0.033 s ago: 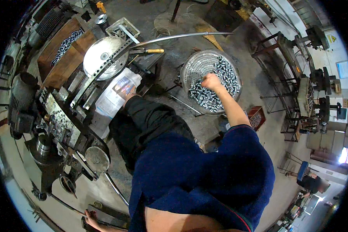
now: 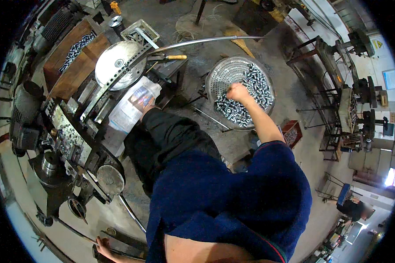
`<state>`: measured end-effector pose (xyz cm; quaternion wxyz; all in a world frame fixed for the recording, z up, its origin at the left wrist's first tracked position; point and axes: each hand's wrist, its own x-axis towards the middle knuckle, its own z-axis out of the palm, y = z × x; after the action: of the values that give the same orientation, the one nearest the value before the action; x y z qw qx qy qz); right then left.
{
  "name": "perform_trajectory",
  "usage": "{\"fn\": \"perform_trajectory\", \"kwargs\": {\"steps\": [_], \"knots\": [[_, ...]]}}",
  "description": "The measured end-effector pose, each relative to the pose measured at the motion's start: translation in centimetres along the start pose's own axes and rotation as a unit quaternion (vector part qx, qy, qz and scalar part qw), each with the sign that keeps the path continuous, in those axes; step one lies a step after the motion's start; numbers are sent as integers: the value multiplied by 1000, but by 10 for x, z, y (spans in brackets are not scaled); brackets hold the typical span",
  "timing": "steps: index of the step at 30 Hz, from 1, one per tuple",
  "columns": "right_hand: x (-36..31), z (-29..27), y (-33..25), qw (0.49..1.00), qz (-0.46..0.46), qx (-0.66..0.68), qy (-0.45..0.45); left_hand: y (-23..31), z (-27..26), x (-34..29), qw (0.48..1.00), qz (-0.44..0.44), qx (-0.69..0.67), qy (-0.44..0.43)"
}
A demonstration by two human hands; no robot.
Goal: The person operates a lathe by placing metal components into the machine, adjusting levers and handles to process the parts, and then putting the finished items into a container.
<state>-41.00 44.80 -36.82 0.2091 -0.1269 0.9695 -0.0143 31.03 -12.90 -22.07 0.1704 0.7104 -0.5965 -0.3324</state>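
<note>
My right hand [image 2: 238, 93] is closed above a round perforated metal basin [image 2: 217, 75], its fingers curled at the left edge of a heap of metal parts. Anything between those fingers is too small to make out. Short, shiny cylindrical metal sleeves [image 2: 260, 90] fill the right and near sides of the basin. At the lower left, my left hand [image 2: 104, 248] is wrapped round a long dark bar [image 2: 77, 233] that runs from the machine. A round metal plate [image 2: 110, 179] and a small handwheel [image 2: 77, 208] are on the machine nearby.
A bench machine [image 2: 72, 138] littered with metal bits lies along the left. A large metal disc [image 2: 117, 65] and printed white bag [image 2: 126, 115] are ahead of it. A curved metal rod [image 2: 202, 41] stretches toward the basin. A red box [image 2: 291, 133] sits right of my arm.
My right hand has shifted very slightly left over the basin. My left hand stays on the bar.
</note>
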Motion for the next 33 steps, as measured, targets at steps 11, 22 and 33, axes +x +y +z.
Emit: {"fn": "perform_trajectory", "kwargs": {"steps": [11,22,33], "knots": [[-13,-63,-71,999,-8,-34,39,-9,-11,22,949,119,291,19],[-147,-116,-412,578,-732,319,166,250,161,-119,896,307,-148,-285],[-204,-101,-443,596,-705,342,174,258,214,-170,819,80,-483,-300]]}}
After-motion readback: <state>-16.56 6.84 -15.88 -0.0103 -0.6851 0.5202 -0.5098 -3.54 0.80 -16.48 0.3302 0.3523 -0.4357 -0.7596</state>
